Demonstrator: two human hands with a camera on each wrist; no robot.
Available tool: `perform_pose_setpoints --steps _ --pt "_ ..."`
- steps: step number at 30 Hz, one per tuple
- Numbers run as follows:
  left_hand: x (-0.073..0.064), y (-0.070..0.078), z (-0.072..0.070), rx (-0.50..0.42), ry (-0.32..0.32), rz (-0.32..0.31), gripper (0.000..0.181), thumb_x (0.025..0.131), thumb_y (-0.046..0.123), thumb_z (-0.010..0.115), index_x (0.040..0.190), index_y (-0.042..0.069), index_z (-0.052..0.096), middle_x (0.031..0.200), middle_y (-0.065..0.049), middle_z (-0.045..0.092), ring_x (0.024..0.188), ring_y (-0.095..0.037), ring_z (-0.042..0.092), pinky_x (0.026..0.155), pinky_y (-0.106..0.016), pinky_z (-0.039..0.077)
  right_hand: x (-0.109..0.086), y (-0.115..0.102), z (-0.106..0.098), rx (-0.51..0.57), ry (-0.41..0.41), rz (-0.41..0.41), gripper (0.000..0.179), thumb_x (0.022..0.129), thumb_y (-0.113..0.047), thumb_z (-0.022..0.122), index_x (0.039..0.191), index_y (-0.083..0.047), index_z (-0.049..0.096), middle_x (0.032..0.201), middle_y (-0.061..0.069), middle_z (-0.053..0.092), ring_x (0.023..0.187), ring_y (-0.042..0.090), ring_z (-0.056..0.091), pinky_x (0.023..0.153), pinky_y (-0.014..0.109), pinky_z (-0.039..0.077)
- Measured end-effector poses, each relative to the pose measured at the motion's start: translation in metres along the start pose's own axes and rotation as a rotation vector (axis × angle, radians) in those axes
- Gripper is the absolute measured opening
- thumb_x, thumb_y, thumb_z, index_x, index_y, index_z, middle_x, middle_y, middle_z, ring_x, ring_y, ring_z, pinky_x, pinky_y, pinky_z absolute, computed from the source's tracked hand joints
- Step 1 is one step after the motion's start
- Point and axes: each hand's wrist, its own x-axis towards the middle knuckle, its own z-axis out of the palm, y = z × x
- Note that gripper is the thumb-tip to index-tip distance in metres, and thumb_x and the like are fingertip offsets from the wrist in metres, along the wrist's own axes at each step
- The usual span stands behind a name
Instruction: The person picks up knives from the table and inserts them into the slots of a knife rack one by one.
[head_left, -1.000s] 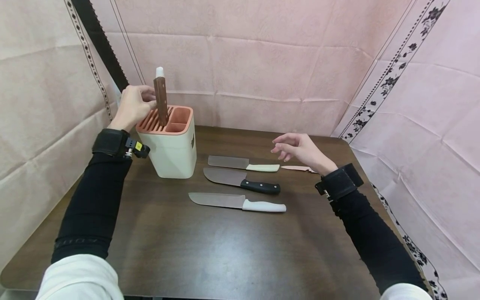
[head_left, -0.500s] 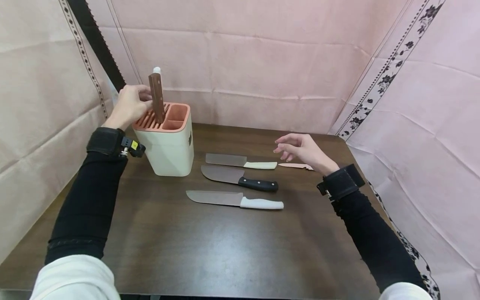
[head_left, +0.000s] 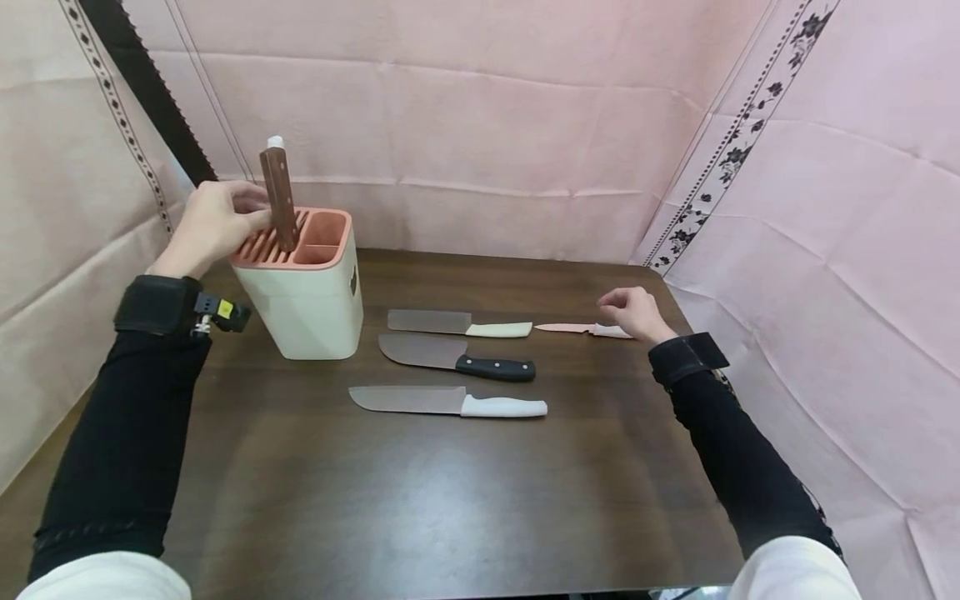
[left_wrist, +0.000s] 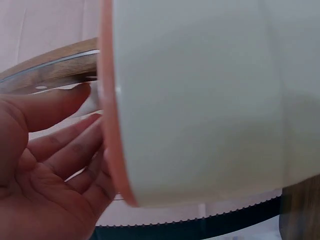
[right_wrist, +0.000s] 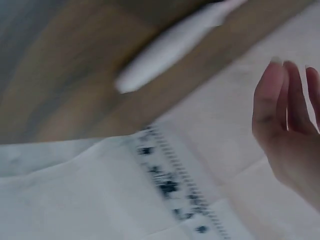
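My left hand (head_left: 221,218) is at the top of the white knife block (head_left: 311,308), beside the brown knife handle (head_left: 279,193) in its slots. The left wrist view shows its thumb and extended fingers close to the orange rim (left_wrist: 111,100), near a whitish piece partly hidden by the thumb. Behind the brown handle rises a white-tipped handle (head_left: 275,142). My right hand (head_left: 636,313), fingers extended and holding nothing, is above the white handle of a small pink-bladed knife (head_left: 570,327), apart from that handle (right_wrist: 165,52) in the right wrist view.
On the brown table (head_left: 420,517) lie a pale-green-handled cleaver (head_left: 457,323), a black-handled knife (head_left: 457,357) and a white-handled knife (head_left: 450,402). The block's orange top has slots and open compartments. Pale pink cloth (head_left: 465,142) hangs around the back and sides.
My right hand has moved to the right and slightly down over the small knife's handle. My left hand stays at the block. The head view has shifted right.
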Motion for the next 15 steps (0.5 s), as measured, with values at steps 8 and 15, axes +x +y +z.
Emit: perform_pose_setpoints --steps 8,15 --pt "-0.016 0.003 -0.009 0.063 -0.032 0.009 0.057 0.098 0.039 0.050 0.137 -0.002 0.048 0.130 -0.032 0.054 0.125 -0.048 0.046 0.098 -0.062 0.036 0.002 0.059 0.019 -0.160 0.059 0.093 0.031 0.088 -0.007 0.055 0.115 0.005 0.065 0.118 0.027 0.064 0.114 0.045 0.056 0.095 0.053 0.044" --pt "-0.023 0.010 -0.012 0.148 -0.061 0.046 0.052 0.097 0.037 0.053 0.129 -0.003 0.052 0.125 -0.032 0.057 0.113 -0.044 0.053 0.086 -0.053 0.041 -0.005 0.077 0.029 -0.254 0.098 0.080 0.039 0.087 -0.018 0.068 0.122 -0.001 0.064 0.125 0.029 0.059 0.112 0.054 0.048 0.088 0.062 0.041"
